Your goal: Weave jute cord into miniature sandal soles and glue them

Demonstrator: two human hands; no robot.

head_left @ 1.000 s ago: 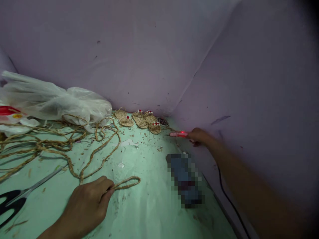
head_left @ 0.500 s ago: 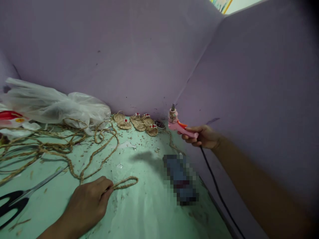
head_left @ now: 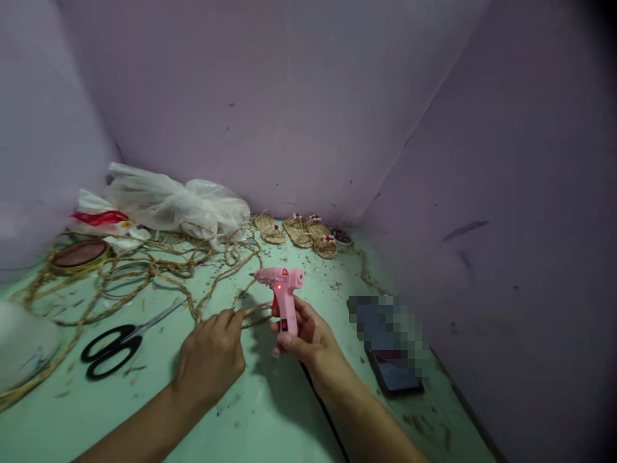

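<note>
My right hand (head_left: 304,335) is closed around the grip of a pink glue gun (head_left: 282,293), held upright over the green table (head_left: 270,418), nozzle pointing left, a red light lit on its side. My left hand (head_left: 212,355) pinches the end loop of a braided jute rope (head_left: 159,273) just left of the nozzle. The rest of the rope lies tangled across the table's left half.
Black-handled scissors (head_left: 112,341) lie left of my left hand. A phone (head_left: 394,368) rests at the right by the purple wall. Several small woven sandals (head_left: 301,231) sit in the back corner, beside clear plastic bags (head_left: 178,204). A round tin lid (head_left: 78,254) lies far left.
My right hand has carried the glue gun from the right wall to the table's middle, beside my left hand. The view has shifted, so everything on the table sits further right.
</note>
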